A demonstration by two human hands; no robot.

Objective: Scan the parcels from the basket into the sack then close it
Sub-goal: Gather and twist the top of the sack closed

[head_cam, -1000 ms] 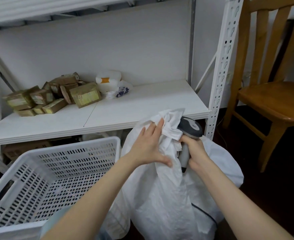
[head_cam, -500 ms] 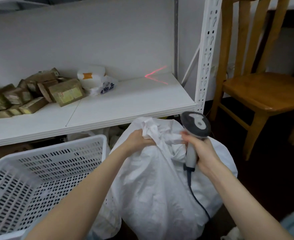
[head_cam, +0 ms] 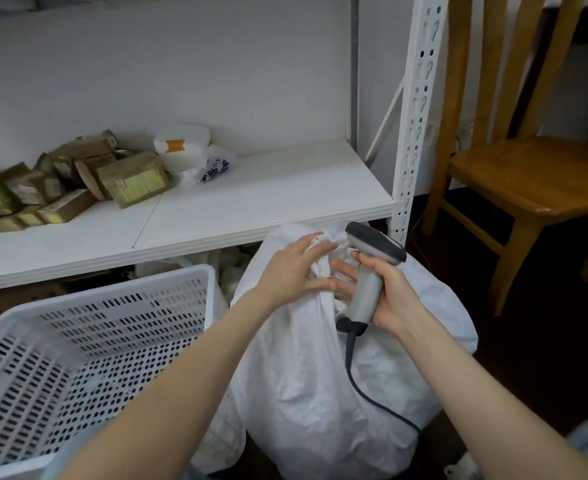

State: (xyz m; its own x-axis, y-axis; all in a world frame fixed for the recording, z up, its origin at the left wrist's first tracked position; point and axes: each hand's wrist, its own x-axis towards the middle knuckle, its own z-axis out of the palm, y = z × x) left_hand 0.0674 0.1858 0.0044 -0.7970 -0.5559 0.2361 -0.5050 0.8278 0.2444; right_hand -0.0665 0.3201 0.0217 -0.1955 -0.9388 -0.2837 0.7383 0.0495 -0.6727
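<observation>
Now closing the sack, scanner in the way

Left to right: basket (head_cam: pixel 88 327) looks empty, no parcels visible inside. Left hand (head_cam: pixel 294 268) clenched on bunched neck of sack (head_cam: pixel 320 375), just right of basket. Right hand (head_cam: pixel 386 292) wrapped around scanner (head_cam: pixel 368 271), fingertips touching the fabric. Risk: neck slipping loose, cable snagging in the closure.

The white woven sack (head_cam: pixel 320 368) stood full and bulging on the floor, its mouth gathered into a crumpled bunch at the top. Left of it, touching, sat the white perforated basket (head_cam: pixel 88 341).
</observation>
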